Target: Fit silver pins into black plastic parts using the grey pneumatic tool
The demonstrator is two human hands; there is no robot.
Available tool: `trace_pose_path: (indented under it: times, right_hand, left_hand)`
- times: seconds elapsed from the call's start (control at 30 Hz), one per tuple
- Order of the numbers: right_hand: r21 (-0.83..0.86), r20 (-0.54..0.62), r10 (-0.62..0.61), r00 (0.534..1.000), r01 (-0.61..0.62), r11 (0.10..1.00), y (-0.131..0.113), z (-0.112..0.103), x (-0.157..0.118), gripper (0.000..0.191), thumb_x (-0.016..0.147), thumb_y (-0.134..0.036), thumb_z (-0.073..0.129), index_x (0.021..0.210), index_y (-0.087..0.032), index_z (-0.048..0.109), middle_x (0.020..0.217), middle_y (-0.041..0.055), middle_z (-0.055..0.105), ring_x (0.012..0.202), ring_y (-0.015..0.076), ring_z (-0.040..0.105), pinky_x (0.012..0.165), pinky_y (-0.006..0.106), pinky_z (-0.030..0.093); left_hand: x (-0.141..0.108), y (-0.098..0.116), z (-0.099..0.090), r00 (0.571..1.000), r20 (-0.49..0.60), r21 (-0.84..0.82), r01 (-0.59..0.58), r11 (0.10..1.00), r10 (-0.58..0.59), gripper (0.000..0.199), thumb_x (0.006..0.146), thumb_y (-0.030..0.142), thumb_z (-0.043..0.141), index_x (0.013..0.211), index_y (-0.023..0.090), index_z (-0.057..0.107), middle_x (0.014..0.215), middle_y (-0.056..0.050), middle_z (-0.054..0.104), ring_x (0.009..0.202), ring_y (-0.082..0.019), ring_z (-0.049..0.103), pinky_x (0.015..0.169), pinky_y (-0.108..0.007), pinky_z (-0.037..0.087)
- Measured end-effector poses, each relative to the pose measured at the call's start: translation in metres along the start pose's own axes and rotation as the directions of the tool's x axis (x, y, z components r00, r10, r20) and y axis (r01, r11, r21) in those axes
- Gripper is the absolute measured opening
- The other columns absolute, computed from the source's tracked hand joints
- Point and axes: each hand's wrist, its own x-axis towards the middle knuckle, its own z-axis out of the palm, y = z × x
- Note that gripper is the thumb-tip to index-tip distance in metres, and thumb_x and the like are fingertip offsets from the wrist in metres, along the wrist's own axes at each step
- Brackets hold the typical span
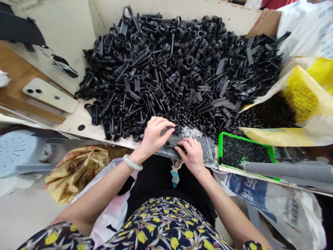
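Observation:
My left hand (156, 133) hovers over the front edge of the bench. Its thumb and forefinger curl toward each other in a pinch beside small black bits; anything between the tips is too small to make out. Close by, my right hand (193, 152) rests on a dark work plate (205, 147), its fingers closed round a black plastic part (170, 143) that lies flat and is partly hidden. Just beyond the fingers is a little heap of small silvery pins (191, 132). A thin metal tool (208, 147) lies at the plate's right side.
Behind the plate rises a big pile of black plastic parts (156, 69). To the right are a green tray (220, 146) of small black pieces and a yellow-white sack (275, 137) spilling black beads. A phone (50, 95) and keys (63, 66) are at left.

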Motion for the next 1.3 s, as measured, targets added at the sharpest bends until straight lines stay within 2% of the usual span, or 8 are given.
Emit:
trace_pose_path:
  times: [0.23, 0.4, 0.53, 0.63, 0.77, 0.97, 1.07, 1.3]
  right_hand:
    - [-0.058, -0.033, -0.017, 0.999, 0.015, 0.998, -0.003, 0.007, -0.007, 0.022, 0.106, -0.042, 0.061, 0.108, -0.023, 0.071, 0.108, 0.0076, 0.072, 0.100, 0.0231, 0.062, 0.086, 0.038, 0.041]
    - [-0.028, -0.045, -0.018, 0.999, 0.017, 0.999, 0.000, 0.006, -0.006, 0.022, 0.106, -0.042, 0.062, 0.107, -0.023, 0.071, 0.105, 0.0059, 0.072, 0.099, 0.0222, 0.062, 0.085, 0.038, 0.040]
    - [-0.030, -0.047, -0.009, 0.999, 0.008, 1.000, 0.001, 0.008, -0.006, 0.022, 0.105, -0.043, 0.063, 0.106, -0.023, 0.071, 0.105, 0.0059, 0.072, 0.098, 0.0220, 0.063, 0.084, 0.038, 0.040]
    - [-0.039, -0.053, -0.019, 0.998, 0.017, 0.999, 0.002, 0.010, -0.005, 0.023, 0.105, -0.043, 0.063, 0.107, -0.022, 0.071, 0.103, 0.0060, 0.073, 0.097, 0.0221, 0.063, 0.084, 0.037, 0.040]
    - [-0.097, -0.041, -0.030, 0.999, 0.026, 0.995, 0.000, 0.012, -0.003, 0.025, 0.106, -0.045, 0.060, 0.109, -0.022, 0.070, 0.103, 0.0067, 0.073, 0.096, 0.0232, 0.063, 0.081, 0.038, 0.040]
    - [0.133, 0.045, -0.022, 0.999, 0.016, 0.991, 0.003, -0.016, 0.002, 0.017, 0.106, -0.036, 0.061, 0.112, -0.024, 0.072, 0.108, 0.0052, 0.073, 0.096, 0.0203, 0.067, 0.083, 0.036, 0.047]
    - [0.322, -0.133, 0.142, 0.981, -0.093, 0.942, 0.011, -0.034, 0.010, 0.016, 0.104, -0.034, 0.064, 0.111, -0.025, 0.075, 0.106, 0.0032, 0.073, 0.087, 0.0162, 0.067, 0.083, 0.033, 0.052]
    - [0.423, -0.495, 0.450, 0.743, -0.247, 0.872, 0.042, -0.043, 0.023, 0.029, 0.101, -0.040, 0.062, 0.116, -0.019, 0.075, 0.102, 0.0064, 0.072, 0.087, 0.0187, 0.066, 0.079, 0.033, 0.054]
  left_hand:
    - [0.083, -0.015, 0.054, 0.914, 0.294, 0.415, -0.386, 0.824, 0.280, 0.028, 0.101, 0.013, 0.052, 0.108, 0.019, 0.079, 0.107, -0.015, 0.067, 0.110, -0.033, 0.052, 0.092, -0.052, 0.035]
    - [0.093, -0.018, 0.051, 0.911, 0.287, 0.323, -0.383, 0.865, 0.296, 0.015, 0.097, 0.018, 0.065, 0.101, 0.019, 0.079, 0.110, -0.014, 0.071, 0.113, -0.033, 0.055, 0.096, -0.053, 0.038]
    - [0.076, -0.003, 0.038, 0.983, 0.163, -0.125, -0.061, 0.990, 0.081, 0.014, 0.094, 0.024, 0.072, 0.105, 0.019, 0.079, 0.110, -0.008, 0.077, 0.104, -0.026, 0.065, 0.095, -0.044, 0.047]
    - [0.051, 0.011, 0.033, 0.959, 0.240, -0.464, 0.247, 0.850, -0.148, 0.023, 0.091, 0.033, 0.076, 0.108, 0.018, 0.077, 0.107, -0.008, 0.079, 0.095, -0.022, 0.071, 0.085, -0.035, 0.052]
    - [0.009, 0.025, 0.035, 0.920, 0.294, -0.650, 0.391, 0.652, -0.258, 0.027, 0.090, 0.036, 0.078, 0.109, 0.018, 0.068, 0.102, -0.007, 0.079, 0.100, -0.023, 0.075, 0.088, -0.034, 0.056]
    - [-0.038, 0.026, 0.039, 0.974, 0.172, -0.378, 0.204, 0.903, -0.148, 0.011, 0.095, 0.026, 0.072, 0.105, 0.024, 0.068, 0.102, -0.003, 0.077, 0.093, -0.020, 0.074, 0.087, -0.034, 0.055]
    - [-0.047, 0.024, 0.042, 0.998, 0.058, -0.196, -0.014, 0.980, 0.026, 0.012, 0.095, 0.022, 0.072, 0.107, 0.025, 0.070, 0.109, -0.003, 0.079, 0.101, -0.023, 0.071, 0.093, -0.041, 0.051]
    - [-0.058, 0.016, 0.050, 0.996, -0.017, 0.040, -0.086, 0.996, 0.086, 0.010, 0.097, 0.023, 0.073, 0.107, 0.025, 0.071, 0.112, -0.002, 0.081, 0.108, -0.026, 0.068, 0.097, -0.047, 0.042]
